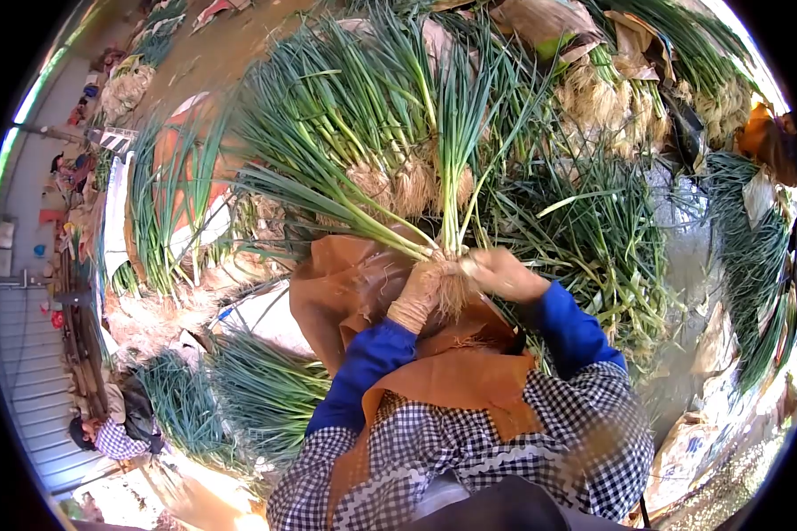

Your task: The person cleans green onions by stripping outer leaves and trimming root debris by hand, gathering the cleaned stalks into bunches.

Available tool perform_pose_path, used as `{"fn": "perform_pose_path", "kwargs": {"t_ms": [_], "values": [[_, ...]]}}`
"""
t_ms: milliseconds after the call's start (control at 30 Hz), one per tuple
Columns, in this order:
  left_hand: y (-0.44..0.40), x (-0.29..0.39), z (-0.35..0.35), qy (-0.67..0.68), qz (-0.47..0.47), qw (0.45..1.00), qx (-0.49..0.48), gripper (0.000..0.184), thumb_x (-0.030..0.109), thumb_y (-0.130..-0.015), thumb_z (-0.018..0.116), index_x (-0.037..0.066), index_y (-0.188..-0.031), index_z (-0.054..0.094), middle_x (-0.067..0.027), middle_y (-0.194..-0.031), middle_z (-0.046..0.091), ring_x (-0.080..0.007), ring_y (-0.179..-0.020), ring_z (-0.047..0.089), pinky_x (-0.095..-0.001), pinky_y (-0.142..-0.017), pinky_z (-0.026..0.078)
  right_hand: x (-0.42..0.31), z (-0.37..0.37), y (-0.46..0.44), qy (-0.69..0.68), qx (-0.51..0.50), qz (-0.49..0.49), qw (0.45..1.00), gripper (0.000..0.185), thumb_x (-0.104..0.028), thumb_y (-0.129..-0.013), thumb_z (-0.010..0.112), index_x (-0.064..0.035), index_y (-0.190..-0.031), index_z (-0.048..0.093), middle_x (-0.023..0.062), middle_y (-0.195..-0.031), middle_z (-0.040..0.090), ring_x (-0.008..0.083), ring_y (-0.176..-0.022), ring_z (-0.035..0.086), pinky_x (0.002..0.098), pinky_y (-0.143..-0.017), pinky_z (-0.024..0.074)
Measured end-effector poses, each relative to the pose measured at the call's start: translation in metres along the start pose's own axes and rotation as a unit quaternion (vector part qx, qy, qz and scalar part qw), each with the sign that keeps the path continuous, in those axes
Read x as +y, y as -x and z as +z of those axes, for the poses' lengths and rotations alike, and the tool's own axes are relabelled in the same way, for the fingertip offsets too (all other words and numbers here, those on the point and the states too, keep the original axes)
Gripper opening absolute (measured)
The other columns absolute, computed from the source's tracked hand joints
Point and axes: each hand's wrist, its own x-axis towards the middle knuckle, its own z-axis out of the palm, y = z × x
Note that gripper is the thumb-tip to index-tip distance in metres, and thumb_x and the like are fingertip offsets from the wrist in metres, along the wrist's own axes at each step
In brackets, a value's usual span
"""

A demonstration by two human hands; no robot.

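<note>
A bunch of green onions (452,168) with long green leaves and pale stems stands over my lap, its roots hanging down. My left hand (419,290) is closed round the lower stems, just above the roots (453,294). On the right side of the same stems, my right hand (502,273) is closed with its fingertips at the bunch; what it pinches is too small to make out. Beneath both hands lies a brown apron (332,288). Beyond the hands, several root-bearing bundles (372,181) lie side by side.
Loose green leaves (584,239) are heaped at the right. More onions lie at the left (173,212), lower left (257,389) and far right (748,257). Another person (119,438) is at the lower left edge. Wet floor (686,257) shows at the right.
</note>
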Motion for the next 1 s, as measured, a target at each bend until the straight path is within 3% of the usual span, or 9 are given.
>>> {"fn": "perform_pose_path", "kwargs": {"t_ms": [67,133,233,300,467,533,667,833,1000], "values": [[-0.002,0.016,0.007,0.198,-0.075,0.971,-0.113,0.020,-0.001,-0.079,0.052,-0.003,-0.099,0.054,-0.0082,-0.082,0.059,-0.0167,-0.066,0.057,-0.0267,-0.064,0.050,-0.020,-0.027,0.039,-0.194,-0.241,0.035,0.950,0.032,-0.029,-0.090,0.050,-0.0016,-0.079,0.062,0.0014,-0.065,0.056,0.0110,-0.056,0.051,0.0258,-0.055,0.0440],[0.012,0.034,0.021,0.197,-0.041,0.969,-0.142,0.023,0.000,-0.079,0.053,-0.004,-0.101,0.052,-0.0094,-0.086,0.058,-0.0160,-0.069,0.057,-0.0252,-0.061,0.049,0.035,-0.040,0.031,-0.300,-0.169,0.013,0.939,0.030,-0.029,-0.089,0.053,-0.0011,-0.085,0.062,0.0030,-0.068,0.058,0.0105,-0.059,0.053,0.0240,-0.054,0.0437],[0.030,0.073,0.040,0.205,-0.047,0.955,-0.211,0.033,0.002,-0.073,0.056,-0.004,-0.105,0.050,-0.0096,-0.089,0.055,-0.0129,-0.066,0.053,-0.0240,-0.058,0.050,0.100,-0.042,-0.017,0.224,0.185,0.177,0.940,0.057,-0.052,-0.078,0.058,-0.0003,-0.101,0.057,0.0178,-0.085,0.063,0.0304,-0.080,0.061,0.0395,-0.071,0.0468],[0.041,0.096,0.046,0.109,0.043,0.981,-0.156,0.070,0.012,-0.066,0.059,-0.005,-0.128,0.031,-0.0040,-0.084,0.045,-0.0120,-0.070,0.043,-0.0214,-0.057,0.043,0.135,-0.029,-0.059,0.279,0.229,0.196,0.912,0.071,-0.062,-0.070,0.058,-0.0005,-0.107,0.056,0.0234,-0.096,0.061,0.0326,-0.094,0.059,0.0416,-0.081,0.0445],[0.115,0.192,0.084,0.234,0.190,0.890,-0.342,0.041,0.007,-0.078,0.057,0.004,-0.116,0.041,0.0019,-0.069,0.044,-0.0096,-0.055,0.039,-0.0215,-0.047,0.039,0.161,-0.047,-0.086,0.198,0.249,0.270,0.909,0.037,-0.043,-0.083,0.050,-0.0116,-0.098,0.062,0.0147,-0.097,0.062,0.0315,-0.089,0.059,0.0406,-0.079,0.0461],[0.149,0.230,0.077,0.190,0.308,0.858,-0.365,0.038,0.007,-0.082,0.057,0.002,-0.116,0.041,0.0027,-0.065,0.046,-0.0075,-0.048,0.039,-0.0194,-0.040,0.036,0.256,-0.111,-0.051,0.475,0.218,0.151,0.839,0.018,-0.024,-0.081,0.051,-0.0078,-0.084,0.058,0.0121,-0.089,0.062,0.0310,-0.085,0.060,0.0393,-0.068,0.0492],[0.163,0.278,0.045,0.088,0.354,0.775,-0.516,0.039,0.006,-0.085,0.053,-0.003,-0.121,0.041,0.0022,-0.066,0.050,-0.0034,-0.049,0.043,-0.0173,-0.036,0.035,0.154,-0.148,0.025,0.363,0.368,0.419,0.746,0.029,-0.038,-0.083,0.049,-0.0143,-0.096,0.060,0.0168,-0.088,0.063,0.0347,-0.082,0.061,0.0440,-0.070,0.0479],[0.096,0.202,0.022,0.087,0.395,0.911,-0.082,0.057,0.013,-0.077,0.055,0.003,-0.130,0.035,0.0018,-0.082,0.043,-0.0068,-0.065,0.037,-0.0151,-0.049,0.036,0.065,-0.086,-0.080,0.295,0.438,0.083,0.845,0.027,-0.039,-0.084,0.056,-0.0125,-0.084,0.058,0.0099,-0.072,0.060,0.0284,-0.063,0.057,0.0366,-0.061,0.0463],[0.022,0.115,-0.018,0.226,0.183,0.949,-0.118,0.026,0.006,-0.079,0.056,0.005,-0.104,0.052,-0.0075,-0.086,0.051,-0.0167,-0.074,0.052,-0.0280,-0.063,0.051,0.100,-0.097,-0.206,0.231,0.187,0.138,0.945,0.050,-0.046,-0.078,0.053,-0.0038,-0.104,0.060,0.0237,-0.092,0.061,0.0382,-0.089,0.058,0.0407,-0.079,0.0450]]}}
